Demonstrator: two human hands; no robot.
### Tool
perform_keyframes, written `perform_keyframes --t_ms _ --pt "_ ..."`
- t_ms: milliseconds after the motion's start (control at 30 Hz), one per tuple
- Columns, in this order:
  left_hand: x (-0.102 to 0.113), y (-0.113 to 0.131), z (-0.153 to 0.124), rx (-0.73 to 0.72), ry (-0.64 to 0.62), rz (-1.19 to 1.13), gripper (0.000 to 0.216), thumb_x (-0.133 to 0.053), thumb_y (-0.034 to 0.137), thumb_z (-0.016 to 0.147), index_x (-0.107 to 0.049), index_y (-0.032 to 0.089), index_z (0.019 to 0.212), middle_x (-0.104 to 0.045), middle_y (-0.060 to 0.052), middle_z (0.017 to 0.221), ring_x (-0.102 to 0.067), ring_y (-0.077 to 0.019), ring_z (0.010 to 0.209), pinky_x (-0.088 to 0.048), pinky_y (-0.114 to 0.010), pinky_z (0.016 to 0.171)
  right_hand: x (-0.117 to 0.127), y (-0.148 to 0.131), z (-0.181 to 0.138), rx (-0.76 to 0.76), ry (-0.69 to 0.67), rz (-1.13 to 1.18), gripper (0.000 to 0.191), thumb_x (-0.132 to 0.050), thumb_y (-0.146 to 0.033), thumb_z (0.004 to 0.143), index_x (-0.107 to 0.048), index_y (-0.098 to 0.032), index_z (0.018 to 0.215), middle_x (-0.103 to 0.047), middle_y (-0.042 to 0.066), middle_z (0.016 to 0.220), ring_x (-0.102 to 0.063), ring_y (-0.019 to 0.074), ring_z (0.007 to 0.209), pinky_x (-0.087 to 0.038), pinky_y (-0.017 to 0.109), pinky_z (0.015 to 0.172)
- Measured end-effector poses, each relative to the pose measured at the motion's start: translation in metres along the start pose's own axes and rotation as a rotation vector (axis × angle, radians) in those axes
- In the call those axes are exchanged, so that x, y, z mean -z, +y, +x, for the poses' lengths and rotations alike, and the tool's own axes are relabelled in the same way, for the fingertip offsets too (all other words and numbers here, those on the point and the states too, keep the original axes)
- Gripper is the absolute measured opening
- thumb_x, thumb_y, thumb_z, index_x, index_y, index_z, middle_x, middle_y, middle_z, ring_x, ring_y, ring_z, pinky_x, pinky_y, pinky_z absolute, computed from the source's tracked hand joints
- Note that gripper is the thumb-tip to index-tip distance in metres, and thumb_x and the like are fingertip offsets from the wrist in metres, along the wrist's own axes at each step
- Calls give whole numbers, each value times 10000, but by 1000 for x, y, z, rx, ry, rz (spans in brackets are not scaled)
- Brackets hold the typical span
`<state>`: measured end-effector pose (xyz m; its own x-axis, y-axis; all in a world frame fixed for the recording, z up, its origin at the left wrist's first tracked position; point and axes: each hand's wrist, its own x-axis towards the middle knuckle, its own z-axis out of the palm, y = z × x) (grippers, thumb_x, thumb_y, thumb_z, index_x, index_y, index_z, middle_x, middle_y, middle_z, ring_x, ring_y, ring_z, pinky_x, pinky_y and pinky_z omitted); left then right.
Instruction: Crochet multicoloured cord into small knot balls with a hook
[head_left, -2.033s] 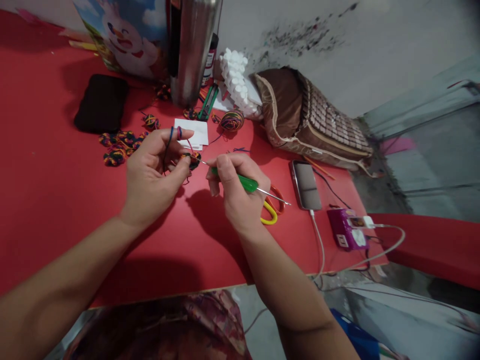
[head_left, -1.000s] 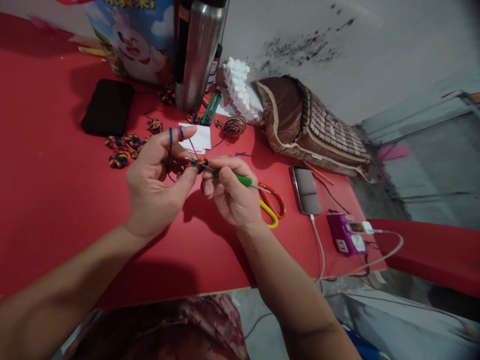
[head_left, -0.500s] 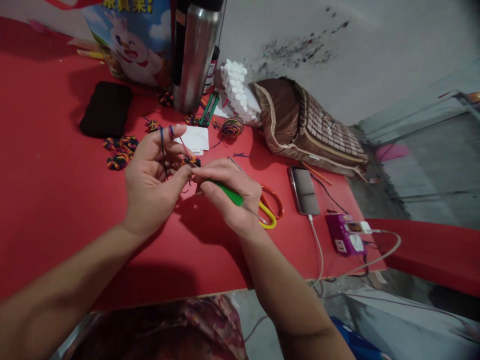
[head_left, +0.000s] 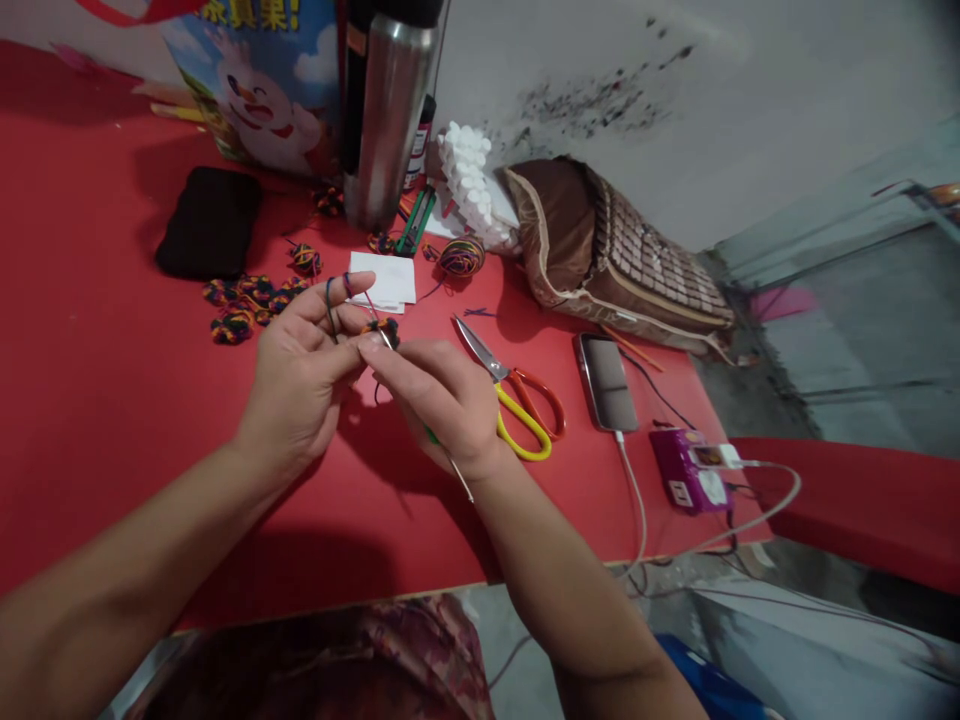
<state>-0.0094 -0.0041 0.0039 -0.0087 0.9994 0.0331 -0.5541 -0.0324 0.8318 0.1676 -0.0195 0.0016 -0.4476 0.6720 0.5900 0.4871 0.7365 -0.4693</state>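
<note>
My left hand [head_left: 300, 375] pinches a small multicoloured crochet piece [head_left: 384, 328] between thumb and fingers, with dark yarn looped over its forefinger and middle finger. My right hand [head_left: 442, 400] is closed round a green-handled crochet hook [head_left: 442, 450]; the hook's tip sits at the crochet piece and its metal tail points back past my wrist. Both hands hover above the red table [head_left: 97, 400], touching each other at the piece.
Scissors with yellow and orange handles [head_left: 517, 400] lie just right of my right hand. A phone [head_left: 606, 380] on a cable, a purple power strip [head_left: 686, 470], a yarn ball [head_left: 460, 256], finished crochet bits [head_left: 240, 300], white paper [head_left: 386, 280], a black pouch [head_left: 210, 222], a steel flask [head_left: 382, 120] and a brown bag [head_left: 622, 250] stand around.
My right hand has turned the hook, so its handle swung from pointing right to pointing down toward my wrist. The scissors' blades are now uncovered. My left hand kept its pinch.
</note>
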Motion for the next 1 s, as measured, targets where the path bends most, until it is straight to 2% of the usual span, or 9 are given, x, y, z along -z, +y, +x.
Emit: perform_keyframes --t_ms 133,200,300,400,500,600,733,867,1000 --pt "-4 0 -1 -58 24 70 452 -999 200 727 -842 339 1127 -697 25 822 -579 -137 625 -527 -313 568 -4 0 -1 -33 -8 -89 403 -551 -267 1122 -781 -349 1444 -790 59 995 -717 218 876 -640 363 802" --pt "-7 1 -4 -129 49 121 408 -1009 264 769 -842 342 1133 -705 24 811 -597 -147 638 -525 -323 583 -9 -1 -2 -5 37 -148 427 -547 -238 1123 -750 -306 1493 -770 60 928 -683 210 823 -622 354 760" --pt "-10 3 -7 -202 55 217 394 -995 270 816 -833 327 1171 -746 12 871 -677 -187 745 -546 -354 671 -17 -3 -3 34 109 -228 412 -558 -249 1130 -751 -254 1494 -759 63 854 -674 209 778 -607 343 713" --pt "-9 4 -7 -260 38 279 424 -1002 266 805 -832 311 1191 -771 -3 918 -703 -204 792 -538 -353 677 -23 -7 -2 46 196 -262 408 -585 -295 1136 -740 -245 1510 -771 61 845 -679 204 746 -608 335 701" --pt "-5 1 -5 -321 8 323 396 -969 258 842 -835 298 1213 -760 -8 928 -689 -181 777 -532 -328 663 -23 -11 0 123 291 -288 442 -641 -247 1115 -693 -217 1553 -805 54 874 -696 188 719 -604 314 699" --pt "1 -4 -2 -374 -34 360 381 -935 295 898 -830 312 1264 -751 -12 974 -690 -166 786 -540 -308 664 -19 -13 2 123 301 -199 445 -654 -182 1100 -675 -196 1544 -857 68 986 -758 180 778 -639 295 765" --pt "9 -7 2 -414 -92 395 375 -903 395 953 -826 381 1320 -733 -24 997 -716 -188 897 -614 -315 786 -11 -14 4 58 260 -12 328 -635 -172 1117 -735 -188 1429 -883 86 1178 -819 154 882 -678 273 850" --pt "12 -5 4 -397 -106 420 392 -925 379 938 -827 404 1317 -775 -33 1106 -723 -203 934 -631 -331 826 -6 -15 5 5 257 39 282 -609 -218 1141 -755 -187 1381 -888 86 1135 -834 164 876 -700 315 853" --pt "10 -5 5 -395 -100 402 416 -960 359 904 -829 378 1298 -797 -37 1220 -709 -196 940 -624 -331 840 -7 -16 5 26 273 20 261 -611 -168 1131 -756 -171 1349 -892 84 1129 -844 162 886 -699 305 843"
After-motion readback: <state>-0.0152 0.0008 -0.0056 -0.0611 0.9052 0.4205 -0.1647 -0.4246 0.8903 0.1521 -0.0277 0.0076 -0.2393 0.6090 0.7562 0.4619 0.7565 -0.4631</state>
